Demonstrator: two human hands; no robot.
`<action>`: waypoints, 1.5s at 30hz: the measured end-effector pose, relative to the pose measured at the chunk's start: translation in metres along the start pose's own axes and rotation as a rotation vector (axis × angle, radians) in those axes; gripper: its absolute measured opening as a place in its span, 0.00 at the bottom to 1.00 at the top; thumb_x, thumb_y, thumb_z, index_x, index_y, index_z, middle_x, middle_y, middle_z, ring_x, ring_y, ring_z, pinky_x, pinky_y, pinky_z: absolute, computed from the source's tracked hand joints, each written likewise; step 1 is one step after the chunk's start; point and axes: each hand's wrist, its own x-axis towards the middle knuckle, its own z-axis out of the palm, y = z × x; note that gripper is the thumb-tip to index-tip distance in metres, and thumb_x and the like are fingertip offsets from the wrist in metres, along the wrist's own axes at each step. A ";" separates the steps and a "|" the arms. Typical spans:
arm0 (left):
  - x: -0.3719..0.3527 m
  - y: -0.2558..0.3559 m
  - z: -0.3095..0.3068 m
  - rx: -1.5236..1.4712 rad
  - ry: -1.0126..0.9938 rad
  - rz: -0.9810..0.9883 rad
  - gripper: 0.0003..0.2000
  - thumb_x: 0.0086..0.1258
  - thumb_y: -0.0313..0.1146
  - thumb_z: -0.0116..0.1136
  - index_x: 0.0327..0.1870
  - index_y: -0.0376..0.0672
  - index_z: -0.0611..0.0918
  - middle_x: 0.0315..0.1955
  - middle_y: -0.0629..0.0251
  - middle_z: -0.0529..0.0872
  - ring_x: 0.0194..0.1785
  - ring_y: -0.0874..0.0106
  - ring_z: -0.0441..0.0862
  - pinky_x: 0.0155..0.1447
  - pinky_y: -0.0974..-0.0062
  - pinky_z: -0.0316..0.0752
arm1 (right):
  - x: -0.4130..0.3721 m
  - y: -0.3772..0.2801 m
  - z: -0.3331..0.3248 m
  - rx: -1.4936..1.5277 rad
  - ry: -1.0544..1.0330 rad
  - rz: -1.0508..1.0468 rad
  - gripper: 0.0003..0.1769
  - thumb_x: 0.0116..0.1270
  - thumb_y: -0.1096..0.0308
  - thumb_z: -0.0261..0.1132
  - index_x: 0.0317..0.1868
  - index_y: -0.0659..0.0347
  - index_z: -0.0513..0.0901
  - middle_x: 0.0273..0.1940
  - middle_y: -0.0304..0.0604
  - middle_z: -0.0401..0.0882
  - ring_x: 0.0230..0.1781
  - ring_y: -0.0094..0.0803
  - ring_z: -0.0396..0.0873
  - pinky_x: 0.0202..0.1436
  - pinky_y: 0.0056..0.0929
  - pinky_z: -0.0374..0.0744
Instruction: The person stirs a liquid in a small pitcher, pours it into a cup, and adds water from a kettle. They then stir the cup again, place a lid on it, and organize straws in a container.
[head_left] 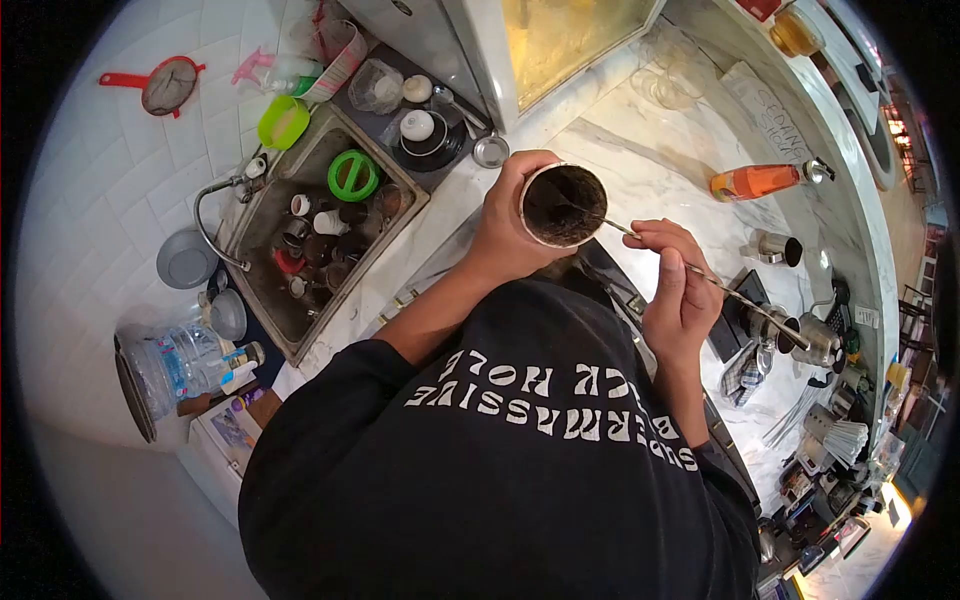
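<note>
My left hand is wrapped round a cup with a pale rim, held in front of my chest. Its inside is coated with dark brown stuff, and the mouth faces up toward me. In my right hand I grip a long thin bar spoon with a twisted handle. One end of the spoon reaches over the rim into the cup, where the brown contents partly hide it. The other end points out toward the right side of the counter.
On the left, a metal sink holds cups and a green round lid. An orange bottle lies across the view at the right. Metal pitchers and a folded cloth are on the marble counter.
</note>
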 end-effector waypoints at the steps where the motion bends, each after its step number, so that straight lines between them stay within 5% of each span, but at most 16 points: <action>1: 0.001 -0.001 -0.004 -0.001 0.006 -0.003 0.46 0.46 0.24 0.88 0.68 0.41 0.70 0.63 0.58 0.78 0.66 0.67 0.80 0.71 0.67 0.75 | 0.002 -0.001 0.004 -0.001 -0.001 0.000 0.14 0.82 0.74 0.55 0.43 0.69 0.88 0.42 0.48 0.92 0.52 0.44 0.88 0.68 0.49 0.79; 13: 0.016 -0.009 -0.024 0.040 0.047 -0.053 0.44 0.47 0.27 0.89 0.67 0.40 0.72 0.62 0.57 0.82 0.65 0.67 0.82 0.71 0.67 0.77 | 0.032 -0.003 0.017 -0.032 -0.121 -0.001 0.10 0.78 0.78 0.59 0.45 0.66 0.89 0.46 0.50 0.90 0.52 0.46 0.87 0.63 0.41 0.80; 21: 0.031 -0.031 -0.025 0.078 0.015 0.067 0.43 0.46 0.28 0.90 0.65 0.41 0.74 0.62 0.57 0.82 0.66 0.65 0.82 0.72 0.67 0.76 | 0.054 0.003 0.014 -0.151 -0.209 -0.088 0.08 0.76 0.78 0.62 0.46 0.64 0.88 0.47 0.52 0.89 0.52 0.49 0.86 0.62 0.42 0.80; 45: 0.072 -0.026 -0.046 0.023 -0.055 0.005 0.41 0.46 0.24 0.82 0.67 0.40 0.78 0.63 0.60 0.81 0.69 0.66 0.80 0.75 0.68 0.71 | 0.104 0.006 0.000 -0.217 -0.457 -0.338 0.13 0.68 0.78 0.67 0.53 0.60 0.85 0.52 0.46 0.86 0.59 0.47 0.82 0.68 0.49 0.75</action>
